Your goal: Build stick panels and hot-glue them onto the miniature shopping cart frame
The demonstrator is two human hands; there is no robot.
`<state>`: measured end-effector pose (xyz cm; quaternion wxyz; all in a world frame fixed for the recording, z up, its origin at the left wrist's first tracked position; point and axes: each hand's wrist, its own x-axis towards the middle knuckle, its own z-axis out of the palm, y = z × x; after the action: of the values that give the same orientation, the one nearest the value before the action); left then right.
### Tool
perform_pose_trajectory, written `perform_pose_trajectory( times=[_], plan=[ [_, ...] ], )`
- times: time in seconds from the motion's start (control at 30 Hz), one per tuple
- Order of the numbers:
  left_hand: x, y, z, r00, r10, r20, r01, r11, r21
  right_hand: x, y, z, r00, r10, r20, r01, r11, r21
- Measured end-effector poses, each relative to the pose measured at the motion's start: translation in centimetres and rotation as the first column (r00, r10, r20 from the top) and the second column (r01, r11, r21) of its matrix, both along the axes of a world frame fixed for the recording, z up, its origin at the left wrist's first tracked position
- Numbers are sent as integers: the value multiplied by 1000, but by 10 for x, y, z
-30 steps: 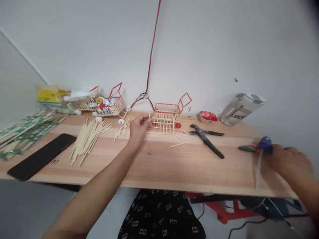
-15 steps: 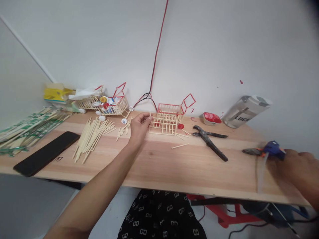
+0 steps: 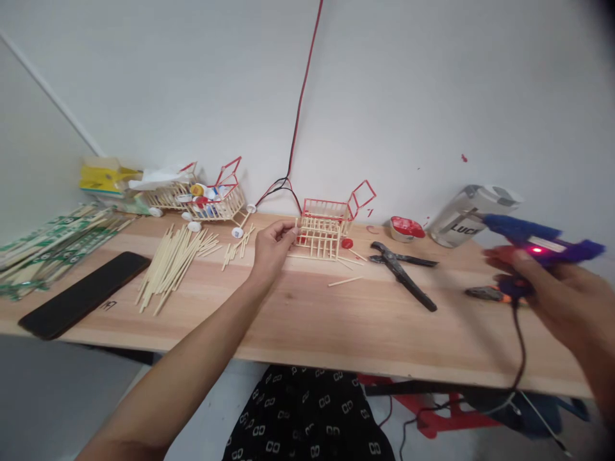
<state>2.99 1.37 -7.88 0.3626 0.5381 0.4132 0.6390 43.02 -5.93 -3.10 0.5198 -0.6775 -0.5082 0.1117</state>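
My left hand (image 3: 275, 248) is closed in a pinch at the left end of a small lattice frame of pale wooden sticks (image 3: 321, 242). Its fingertips hide the exact spot they grip. Directly behind the frame stands a miniature stick shopping cart with a red-painted rim and handle (image 3: 327, 205). On the far right, my right hand (image 3: 560, 282) is wrapped round a blue hot glue gun (image 3: 526, 229), its nozzle pointing left and a small red light glowing on its side. The gun is above the table, over pliers with orange on the handle (image 3: 485, 293).
Black pincers (image 3: 403, 275), a tub of red paint (image 3: 406, 228) and a grey-white can (image 3: 464, 214) lie to the right. On the left are loose sticks (image 3: 173, 269), a black phone (image 3: 86, 294), packaged chopsticks (image 3: 52, 250) and a cart filled with bottle caps (image 3: 218, 203). The gun's cord (image 3: 523, 352) crosses the table edge.
My right hand has lifted the glue gun up from low at the table's right side, and its nozzle now points left. The left hand stays by the frame, shifted very slightly.
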Motion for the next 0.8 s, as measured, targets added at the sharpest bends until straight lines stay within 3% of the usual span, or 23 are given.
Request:
perform_pose_trajectory(
  times=[0.07, 0.13, 0.27, 0.37, 0.5, 0.8],
  plan=[
    [0, 0, -1, 1000, -7, -22, 7, 1000, 5, -47, 10, 5, 923, 195, -333, -200, 980, 20],
    [1, 0, -1, 999, -31, -34, 31, 1000, 6, -88, 21, 4, 821, 360, -442, -370, 927, 66],
    [3, 0, -2, 994, -100, -35, 99, 995, -28, -148, 38, -12, 654, 617, -438, -650, 754, 94],
    [3, 1, -3, 992, -121, -36, 119, 991, -58, -175, 43, -24, 620, 687, -378, -725, 687, 59],
    [1, 1, -3, 991, -100, -87, 95, 994, -62, -188, 42, -34, 656, 673, -342, -710, 704, 22],
    [5, -6, 1, 980, -7, -198, 7, 1000, -1, -183, 39, -42, 768, 598, -229, -630, 770, -100]
  ],
)
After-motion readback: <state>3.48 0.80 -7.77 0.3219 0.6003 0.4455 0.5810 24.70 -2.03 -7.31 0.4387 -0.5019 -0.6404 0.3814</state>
